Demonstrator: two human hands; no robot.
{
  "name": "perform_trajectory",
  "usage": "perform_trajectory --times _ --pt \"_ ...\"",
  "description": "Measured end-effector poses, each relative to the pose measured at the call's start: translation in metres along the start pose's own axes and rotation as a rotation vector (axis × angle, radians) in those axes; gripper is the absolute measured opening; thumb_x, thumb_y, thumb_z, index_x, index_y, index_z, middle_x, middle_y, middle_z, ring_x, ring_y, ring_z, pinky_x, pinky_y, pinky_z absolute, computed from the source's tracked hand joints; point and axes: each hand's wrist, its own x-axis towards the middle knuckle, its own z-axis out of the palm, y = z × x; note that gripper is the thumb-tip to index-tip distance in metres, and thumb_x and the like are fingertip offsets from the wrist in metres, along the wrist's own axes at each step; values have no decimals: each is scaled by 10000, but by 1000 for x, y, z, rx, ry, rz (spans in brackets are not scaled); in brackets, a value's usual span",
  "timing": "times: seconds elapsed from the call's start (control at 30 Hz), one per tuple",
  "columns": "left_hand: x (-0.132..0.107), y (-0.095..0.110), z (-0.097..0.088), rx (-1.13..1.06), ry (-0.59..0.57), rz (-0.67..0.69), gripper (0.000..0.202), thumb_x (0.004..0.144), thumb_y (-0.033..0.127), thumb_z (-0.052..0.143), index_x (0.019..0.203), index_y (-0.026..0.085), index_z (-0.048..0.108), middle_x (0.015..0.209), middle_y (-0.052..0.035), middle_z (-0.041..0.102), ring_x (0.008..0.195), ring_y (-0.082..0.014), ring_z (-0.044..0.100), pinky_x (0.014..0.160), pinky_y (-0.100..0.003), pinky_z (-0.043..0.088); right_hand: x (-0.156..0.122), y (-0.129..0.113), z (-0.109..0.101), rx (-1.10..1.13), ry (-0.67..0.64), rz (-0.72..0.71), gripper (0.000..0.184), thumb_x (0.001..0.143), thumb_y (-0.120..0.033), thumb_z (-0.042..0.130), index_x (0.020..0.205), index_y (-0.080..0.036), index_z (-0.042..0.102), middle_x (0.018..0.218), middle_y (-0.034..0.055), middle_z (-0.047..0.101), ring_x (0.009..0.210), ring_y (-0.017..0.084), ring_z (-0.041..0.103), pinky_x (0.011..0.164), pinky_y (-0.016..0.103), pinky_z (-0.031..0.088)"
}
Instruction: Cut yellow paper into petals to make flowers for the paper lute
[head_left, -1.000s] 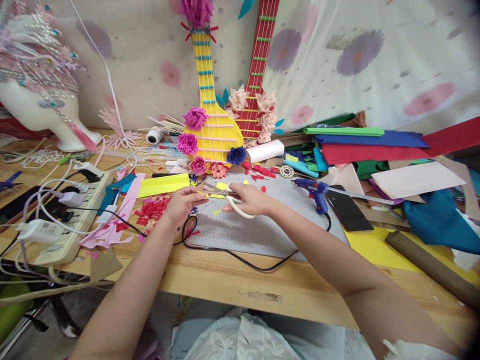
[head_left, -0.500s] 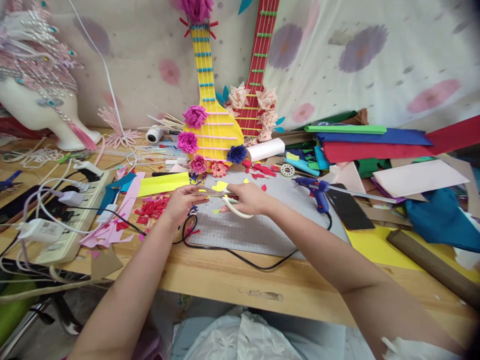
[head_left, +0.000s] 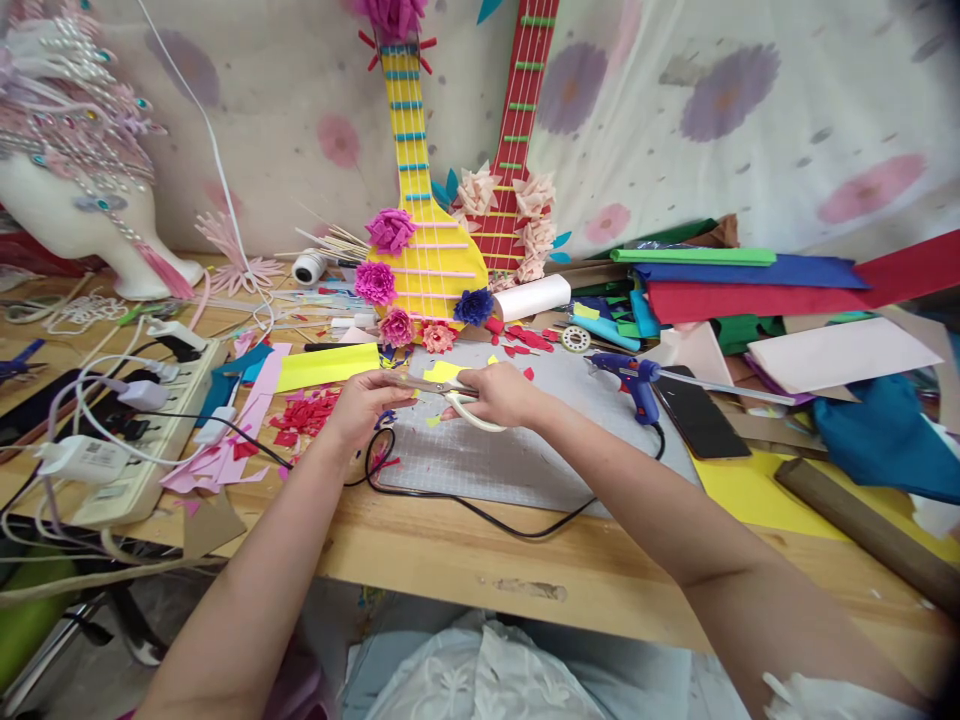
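My right hand (head_left: 499, 394) is closed around the white handles of a pair of scissors (head_left: 477, 414). The metal blades point left, reaching my left hand (head_left: 363, 408). The fingers of my left hand are pinched together beside the blade tips, on what looks like a small piece of yellow paper that they mostly cover. Just behind the scissors, yellow paper scraps (head_left: 444, 370) lie on the grey cutting mat (head_left: 510, 465).
A blue glue gun (head_left: 634, 385) and a black phone (head_left: 701, 415) lie to the right. Behind stand a yellow paper instrument (head_left: 431, 260) and a red one (head_left: 506, 215) with paper flowers. A white power strip (head_left: 161, 440) with cables, red scraps (head_left: 306, 418) and a yellow strip (head_left: 328, 367) are left.
Both hands stay in nearly the same place. The scissors and the fingers have shifted only slightly, and less yellow shows at my left fingertips.
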Motion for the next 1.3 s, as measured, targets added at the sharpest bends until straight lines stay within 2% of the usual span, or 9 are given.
perform_trajectory --times 0.13,0.23,0.33,0.43,0.57,0.73,0.87,1.07,1.3 --pt "-1 2 -1 16 -26 5 209 424 221 806 571 150 676 707 -56 692 677 -170 636 664 -308 538 2 2 2 251 23 51 478 726 -638 518 667 -163 540 579 1 540 552 111 460 533 237 242" --pt "0 1 1 3 -39 -32 177 452 210 789 530 132 651 762 -75 697 728 -170 641 691 -292 533 5 0 2 667 46 173 466 700 -623 548 616 -172 472 515 -35 481 499 94 442 502 227 281" --pt "3 -2 7 -44 -29 -109 150 464 179 770 529 125 646 740 -70 687 717 -155 632 690 -279 531 10 -3 4 1116 52 234 408 675 -551 615 634 -176 460 526 -27 526 484 102 502 493 233 365" --pt "6 -7 15 -79 -25 -156 122 484 153 751 547 127 650 723 -58 676 695 -148 623 689 -285 529 13 -8 8 1342 96 249 360 576 -415 737 676 -167 497 605 -7 593 569 123 580 555 245 446" --pt "8 -9 24 -71 -33 -167 149 495 155 764 612 122 677 763 -62 684 701 -145 627 706 -287 519 14 -13 14 1370 136 294 341 519 -306 774 672 -166 503 582 -27 588 568 112 582 578 246 475" --pt "8 -8 27 -43 -32 -188 191 488 185 793 632 124 684 779 -70 691 703 -149 632 681 -281 521 13 -13 17 1424 182 346 375 481 -267 786 674 -178 477 563 -47 583 522 101 568 591 269 496" --pt "6 -7 29 -56 -18 -224 221 484 185 807 651 134 670 768 -65 690 741 -168 642 673 -295 533 13 -10 20 1455 221 379 378 478 -264 783 674 -177 472 571 -33 601 523 107 575 569 262 481" --pt "4 -7 34 -59 -73 -201 251 560 268 776 755 136 690 942 -103 689 871 -200 638 664 -278 527 10 -8 23 1583 272 419 406 466 -306 777 702 -174 474 584 -29 603 532 118 584 576 272 469" --pt "6 -11 45 -75 41 -127 242 458 236 810 630 136 673 725 -46 677 700 -143 615 670 -285 518 4 -6 25 1482 262 409 429 506 -361 757 723 -186 432 625 -27 580 573 119 571 623 286 459"
